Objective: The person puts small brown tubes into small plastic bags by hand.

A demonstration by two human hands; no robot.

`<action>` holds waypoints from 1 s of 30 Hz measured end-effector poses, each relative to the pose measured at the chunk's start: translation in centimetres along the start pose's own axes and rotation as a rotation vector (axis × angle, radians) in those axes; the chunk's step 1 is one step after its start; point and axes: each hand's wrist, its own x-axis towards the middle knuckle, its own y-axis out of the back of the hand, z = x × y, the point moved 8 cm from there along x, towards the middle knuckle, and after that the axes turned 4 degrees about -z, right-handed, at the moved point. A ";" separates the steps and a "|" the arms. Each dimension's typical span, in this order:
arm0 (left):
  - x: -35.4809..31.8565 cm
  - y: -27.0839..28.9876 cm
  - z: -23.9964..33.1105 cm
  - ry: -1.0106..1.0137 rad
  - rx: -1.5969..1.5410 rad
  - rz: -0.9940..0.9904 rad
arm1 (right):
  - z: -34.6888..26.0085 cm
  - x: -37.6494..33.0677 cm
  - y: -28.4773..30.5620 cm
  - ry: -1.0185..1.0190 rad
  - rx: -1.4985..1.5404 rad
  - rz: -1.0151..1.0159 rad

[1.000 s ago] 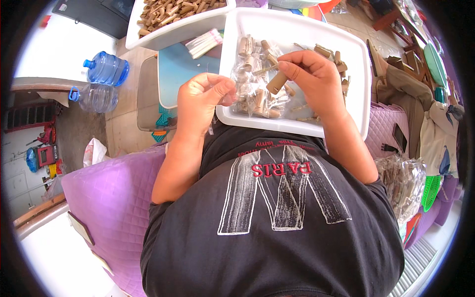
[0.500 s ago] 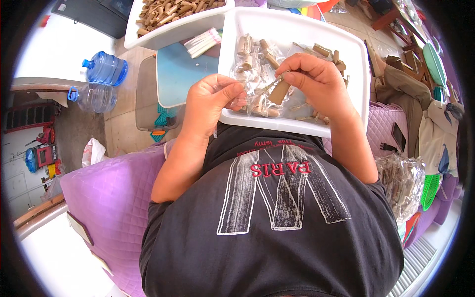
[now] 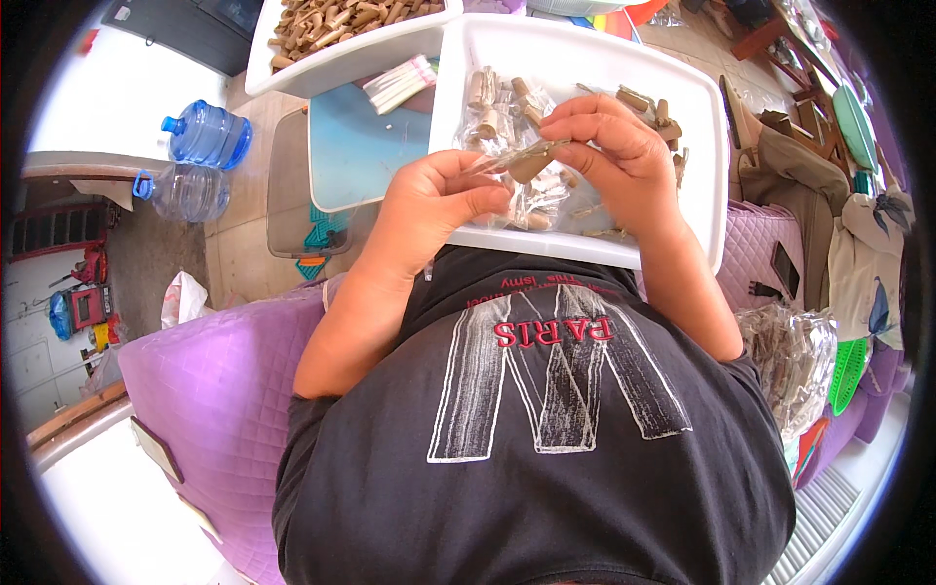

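The left hand (image 3: 434,203) pinches a clear bag (image 3: 490,166). The right hand (image 3: 621,156) holds one end of a brown tube (image 3: 529,165) between the hands. Shine hides whether it's inside. Under them, a white tub (image 3: 585,247) is partly covered.

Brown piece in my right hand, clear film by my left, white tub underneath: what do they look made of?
Brown piece: possibly wood or cardboard, matte; its surface is dull tan. Clear film: probably thin plastic, glossy, see-through with bright creases. White tub: likely rigid plastic, smooth, with even colour and rounded corners.
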 end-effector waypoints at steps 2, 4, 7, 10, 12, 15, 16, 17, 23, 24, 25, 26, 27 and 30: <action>0.2 -0.1 0.7 -0.073 0.129 -0.020 | -0.3 -0.1 -0.3 -0.002 -0.007 -0.017; 0.2 -0.7 0.7 0.018 0.270 -0.089 | -0.4 -0.1 -0.5 0.000 -0.017 -0.031; 0.2 -1.6 1.2 0.076 0.200 -0.110 | 0.5 -0.6 -1.0 -0.047 0.028 -0.017; 0.4 -1.9 0.7 0.071 0.077 -0.086 | 2.2 -1.3 -1.4 -0.218 0.109 0.030; 0.4 -2.1 0.6 0.060 0.044 -0.081 | 2.7 -1.6 -1.8 -0.277 0.066 0.009; 0.7 -2.0 0.2 0.018 0.027 -0.065 | 2.5 -1.7 -1.8 -0.299 0.021 0.079; 0.7 -1.9 0.2 -0.016 0.043 -0.053 | 2.4 -1.7 -1.8 -0.299 0.022 0.078; 0.7 -1.9 0.2 -0.015 0.043 -0.052 | 1.9 -1.7 -1.6 -0.281 -0.058 0.084; 1.0 -2.0 0.5 -0.071 0.026 -0.032 | 1.0 -1.7 -2.2 -0.122 -0.015 -0.005; 1.0 -1.8 0.6 -0.090 0.013 -0.001 | 1.6 -1.9 -2.3 -0.215 0.121 -0.003; 1.0 -1.5 0.7 -0.108 0.000 0.030 | 1.7 -1.8 -2.2 -0.214 0.122 -0.004; 1.0 -1.5 0.6 -0.109 0.000 0.031 | 1.7 -1.7 -1.5 -0.184 0.073 0.056; 1.0 -1.6 0.5 -0.111 0.001 0.022 | 1.5 -1.6 -0.9 -0.153 0.023 0.117; 1.0 -1.4 0.3 -0.106 -0.007 0.019 | 1.2 -1.7 -2.0 -0.126 -0.120 -0.033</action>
